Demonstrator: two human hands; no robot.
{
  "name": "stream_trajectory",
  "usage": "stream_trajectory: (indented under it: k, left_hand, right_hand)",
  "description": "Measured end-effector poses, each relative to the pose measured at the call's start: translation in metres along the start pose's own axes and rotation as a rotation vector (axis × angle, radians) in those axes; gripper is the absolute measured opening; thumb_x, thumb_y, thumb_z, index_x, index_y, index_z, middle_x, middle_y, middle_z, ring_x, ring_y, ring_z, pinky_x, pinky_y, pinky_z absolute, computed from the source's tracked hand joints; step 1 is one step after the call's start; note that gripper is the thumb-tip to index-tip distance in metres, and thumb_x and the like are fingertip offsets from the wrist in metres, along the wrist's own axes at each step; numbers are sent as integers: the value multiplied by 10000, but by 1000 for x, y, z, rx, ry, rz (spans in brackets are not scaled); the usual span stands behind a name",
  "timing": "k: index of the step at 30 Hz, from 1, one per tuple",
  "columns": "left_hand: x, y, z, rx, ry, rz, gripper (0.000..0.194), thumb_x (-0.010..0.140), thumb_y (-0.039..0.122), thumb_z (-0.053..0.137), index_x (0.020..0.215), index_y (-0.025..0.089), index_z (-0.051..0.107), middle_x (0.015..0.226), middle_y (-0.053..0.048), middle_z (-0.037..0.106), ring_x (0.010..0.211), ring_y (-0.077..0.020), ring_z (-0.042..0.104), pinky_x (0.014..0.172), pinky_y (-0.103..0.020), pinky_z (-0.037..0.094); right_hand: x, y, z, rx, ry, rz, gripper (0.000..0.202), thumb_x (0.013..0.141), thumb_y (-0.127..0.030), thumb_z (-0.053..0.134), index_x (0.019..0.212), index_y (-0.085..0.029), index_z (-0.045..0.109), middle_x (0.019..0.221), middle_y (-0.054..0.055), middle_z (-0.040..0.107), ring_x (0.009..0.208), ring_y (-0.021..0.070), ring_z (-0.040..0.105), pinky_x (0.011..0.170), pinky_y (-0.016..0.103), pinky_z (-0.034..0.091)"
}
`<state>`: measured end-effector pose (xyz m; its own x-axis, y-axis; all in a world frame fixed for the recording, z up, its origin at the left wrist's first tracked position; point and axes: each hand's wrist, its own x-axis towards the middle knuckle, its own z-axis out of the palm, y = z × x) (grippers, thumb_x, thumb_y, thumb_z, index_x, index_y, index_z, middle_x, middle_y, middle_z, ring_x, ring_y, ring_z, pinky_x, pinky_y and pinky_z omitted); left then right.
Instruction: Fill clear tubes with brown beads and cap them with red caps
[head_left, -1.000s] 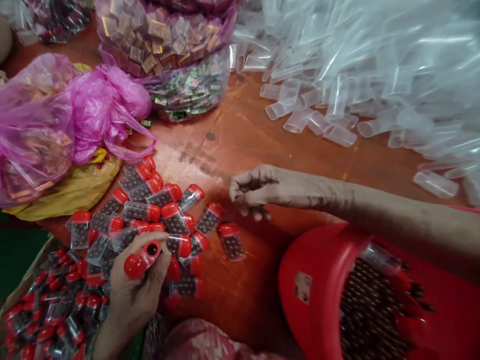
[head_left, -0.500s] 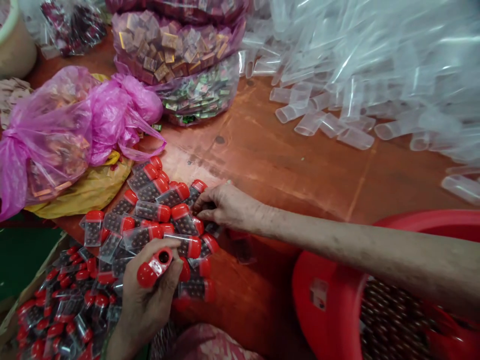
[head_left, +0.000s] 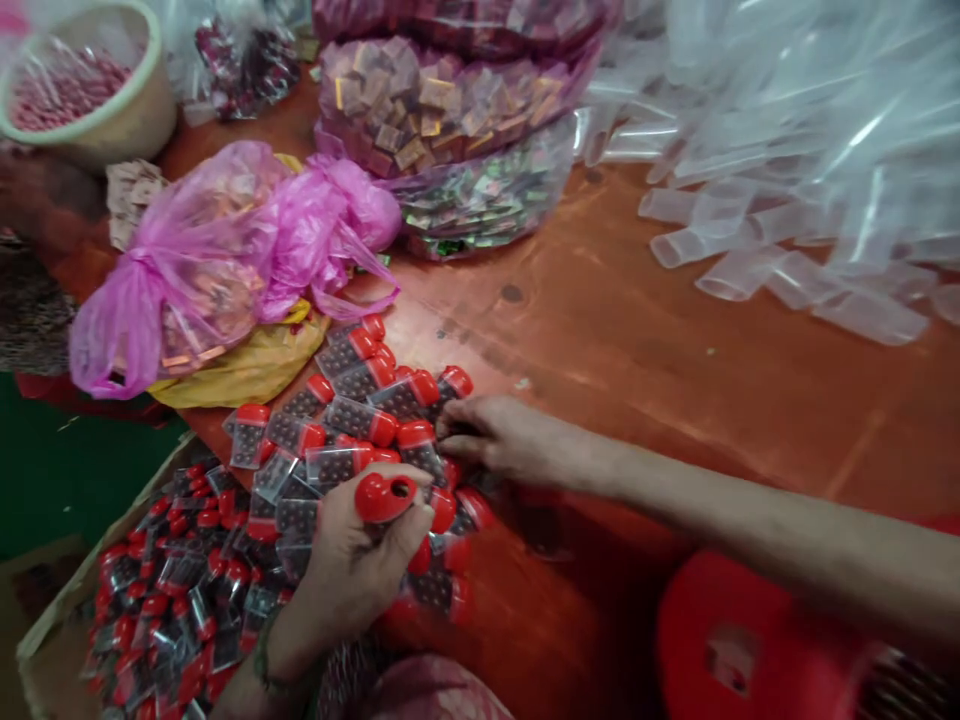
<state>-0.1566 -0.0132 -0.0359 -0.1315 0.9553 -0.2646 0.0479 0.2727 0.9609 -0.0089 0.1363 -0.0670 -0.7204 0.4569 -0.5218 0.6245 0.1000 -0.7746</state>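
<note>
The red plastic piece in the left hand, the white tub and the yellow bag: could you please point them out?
Red plastic piece (head_left: 379,500): head view, body beside hole.
White tub (head_left: 146,115): head view, outer wall.
Yellow bag (head_left: 261,368): head view, uncovered front.

Red-brown tabletop (head_left: 622,360) | red-capped containers (head_left: 356,420) | yellow bag (head_left: 247,372) | clear tubes (head_left: 874,315)

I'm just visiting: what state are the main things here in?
Left hand, closed around a red piece with a hole.
Red-capped containers, lying piled, many visibly filled.
Right hand, curled at that pile's edge, grip unclear.
Cardboard box, open, holding more red-capped containers.
Leftmost pink bag, knotted.
Pale tub, open, holding pink pieces.
Clear tubes, loosely heaped.
</note>
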Motion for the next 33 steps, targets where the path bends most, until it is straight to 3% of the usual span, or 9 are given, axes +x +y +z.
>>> stream_trajectory:
  k: [3,7,10,13,18,24,26,29,33]
  left_hand:
    - [2,7,1,-196,-123,-69,218,885,326,572,991,146,633,783,-14,558,687,-107,495,658,-226,421]
    - [5,4,11,-355,-203,-101,233,858,362,619,966,156,631,881,-42,578,800,-128,528,770,-253,444]
    - [8,-2,24,-531,-257,-136,324,788,419,693,970,165,608,961,-59,571,792,-137,556,754,-280,486]
    - [10,-3,34,-622,-354,-175,387,744,474,718,945,161,610,892,-44,566,674,-115,541,644,-266,491]
    - [7,9,39,-501,-475,-137,304,772,418,702,750,124,626,659,-15,565,602,-111,536,632,-253,467]
    - [2,19,45,-747,-559,-279,403,688,443,761,867,95,666,774,-71,623,659,-129,587,604,-238,482]
    - [3,22,46,-815,-593,-334,395,649,379,780,899,89,682,814,-91,647,682,-142,614,615,-242,493]
    - [6,25,46,-760,-645,-337,305,607,260,792,841,86,700,789,-84,658,670,-135,617,628,-232,488]
    - [8,25,52,-623,-721,-356,306,628,324,821,757,79,693,719,-68,644,629,-122,596,611,-236,465]
  right_hand:
    - [-11,-12,-8,297,-20,8,180,807,-326,510,699,-192,458,626,-4,515,541,103,473,508,230,412]
    - [-40,-42,-8,949,28,-14,179,720,-315,629,795,-187,528,757,29,595,615,118,552,560,250,481]
    - [-59,-59,-2,1073,34,-43,160,764,-340,594,797,-186,561,702,19,581,549,123,519,490,263,482]
    - [-72,-66,1,1069,69,-29,190,798,-354,600,757,-170,574,662,9,561,520,110,501,456,242,456]
    - [-90,-72,7,1169,288,-96,187,742,-320,672,741,-165,567,721,15,585,628,107,550,483,205,421]
    - [-107,-60,5,1073,305,-45,264,714,-389,702,748,-184,538,641,-25,554,490,88,478,445,231,387]
    - [-114,-54,-1,958,255,-59,287,714,-397,720,803,-191,541,609,-45,547,464,89,491,461,237,379]
    - [-122,-50,-8,760,52,-79,343,701,-382,749,886,-191,533,527,-91,480,491,124,579,524,249,399]
    - [-132,-52,-5,506,-43,-71,353,746,-453,698,788,-225,432,524,-87,494,485,146,592,514,254,409]
